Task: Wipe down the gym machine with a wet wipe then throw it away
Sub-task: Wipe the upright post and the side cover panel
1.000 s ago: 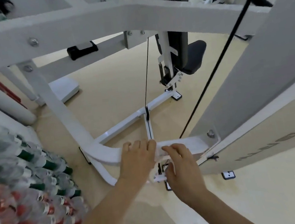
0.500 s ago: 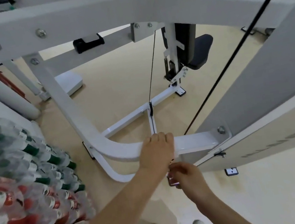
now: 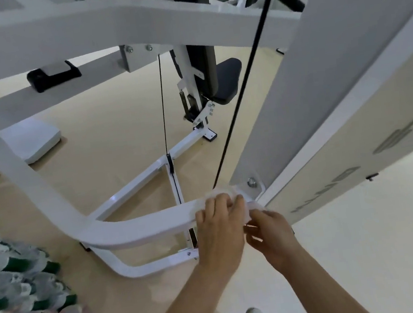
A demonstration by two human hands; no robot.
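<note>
The wet wipe [image 3: 252, 207] lies on the right end of the curved bar [image 3: 141, 226], just before the bolt [image 3: 251, 182]. The left hand [image 3: 220, 223] presses it down w/ fingers bent over it and over the bar's far edge. The right hand [image 3: 269, 232] is at the bar's near side w/ fingers curled, touching the wipe's near edge; if it really pinches it, I cannot tell, too blurred.

Change vs. half a second ago: the left hand slid from mid-bar to this end, and the right hand came up from under the bar. I judge this bar nearly finished; other parts and the throwing away remain.

Room: beyond the bar's end the grey panel [image 3: 323, 87] blocks, and the black cable [image 3: 244, 92] comes down close behind. Toward the bar's left bend it is free; the bottles [image 3: 19, 288] stand well apart, on its near side.
</note>
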